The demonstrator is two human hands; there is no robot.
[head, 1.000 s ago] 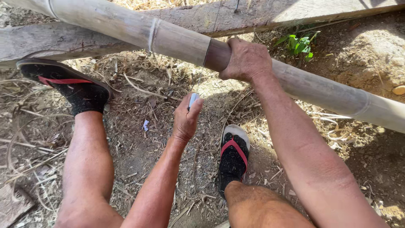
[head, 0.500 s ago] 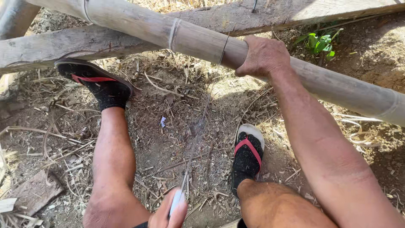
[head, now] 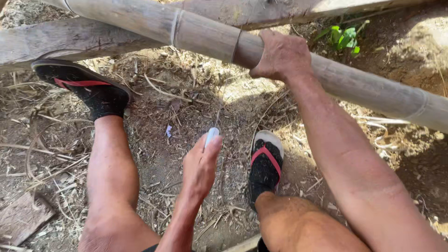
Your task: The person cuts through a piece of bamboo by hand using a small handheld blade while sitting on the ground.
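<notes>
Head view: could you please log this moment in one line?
right hand: grips bamboo pole | left hand: holds small pale tool

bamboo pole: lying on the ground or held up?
Held up. The bamboo pole slants above the dirt, resting across a wooden beam, the right hand gripping it.

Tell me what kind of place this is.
Likely an outdoor yard or rural work spot: bare dirt ground strewn with dry straw, a weathered timber beam, and a small green plant.
</notes>
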